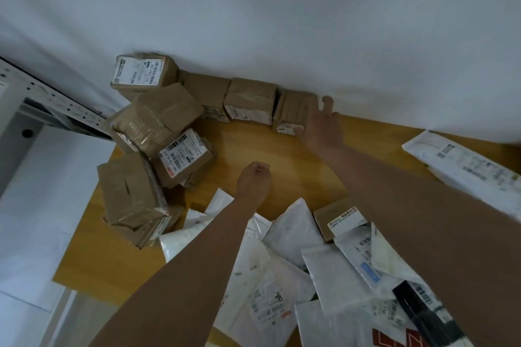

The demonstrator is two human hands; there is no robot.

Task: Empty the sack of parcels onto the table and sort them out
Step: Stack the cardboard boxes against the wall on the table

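- Wooden table (pixel 282 149) sits against a white wall (pixel 282 22).
- Brown boxes (pixel 158 118) line the table's far edge and left edge.
- White mailers (pixel 282 262) are piled at the near edge.
- Right hand (pixel 318 124) grips the end box (pixel 293 113) at the far edge.
- Left hand (pixel 253 180) is curled into a fist, holding nothing.
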